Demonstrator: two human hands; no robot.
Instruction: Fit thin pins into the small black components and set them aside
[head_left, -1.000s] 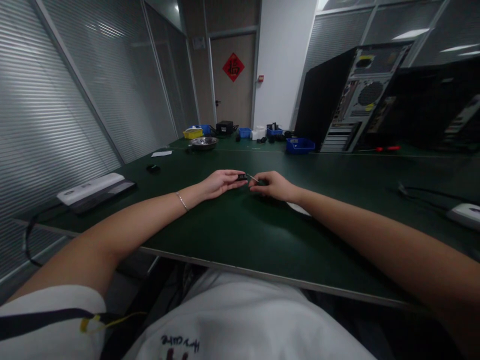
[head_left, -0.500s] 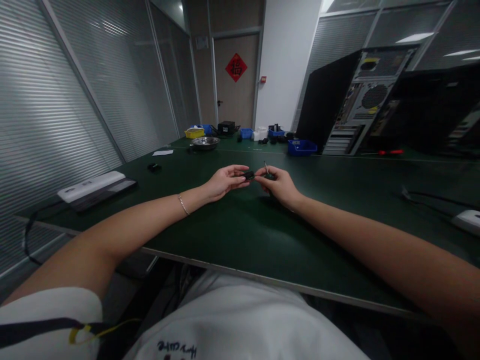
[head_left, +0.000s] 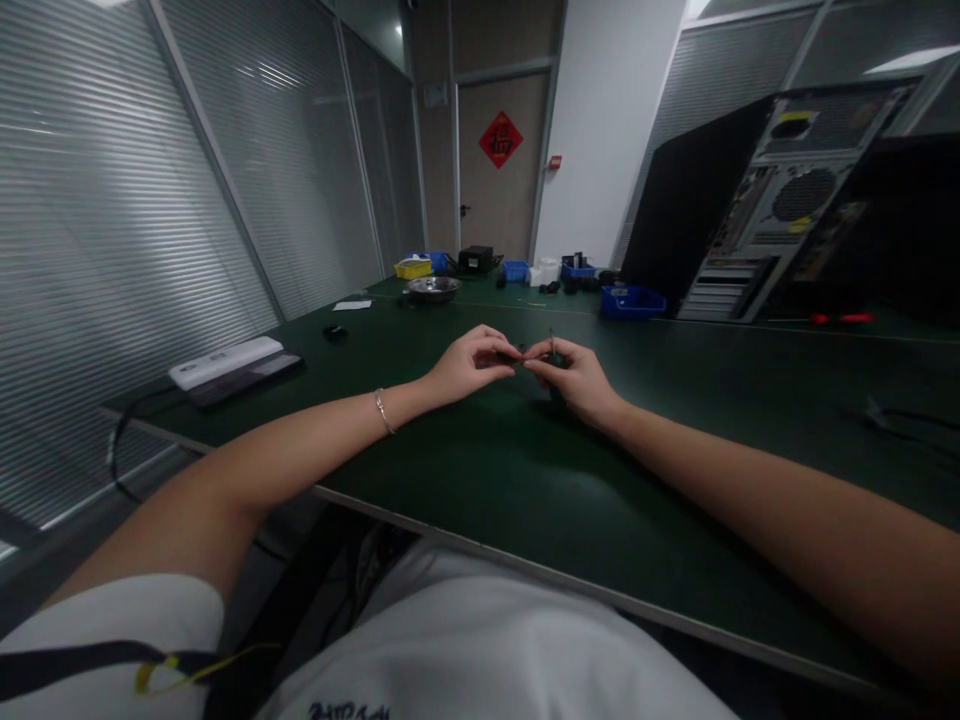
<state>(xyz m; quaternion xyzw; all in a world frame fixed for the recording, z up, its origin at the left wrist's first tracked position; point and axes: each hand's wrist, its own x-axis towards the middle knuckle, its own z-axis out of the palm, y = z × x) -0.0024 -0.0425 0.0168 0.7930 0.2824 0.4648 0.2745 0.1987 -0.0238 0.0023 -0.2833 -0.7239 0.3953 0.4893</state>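
Observation:
Both my hands meet just above the dark green table [head_left: 525, 470], fingertips almost touching. My left hand [head_left: 472, 365], with a bracelet on its wrist, pinches a small black part [head_left: 513, 356] between thumb and fingers. My right hand [head_left: 574, 378] is closed round a thin metal tool [head_left: 551, 343] whose tip sticks up above the fingers, right beside the black part. The part is mostly hidden by my fingers.
A white and dark flat device [head_left: 229, 362] with a cable lies at the left edge. A small black object [head_left: 334, 333], a metal bowl [head_left: 432, 288], yellow and blue bins [head_left: 631, 301] and an open computer case [head_left: 765, 210] stand farther back. A red screwdriver [head_left: 840, 319] lies at right.
My hands have drawn closer together and the thin tool has turned from pointing sideways to upright. The camera has swung left, shifting the scene to the right.

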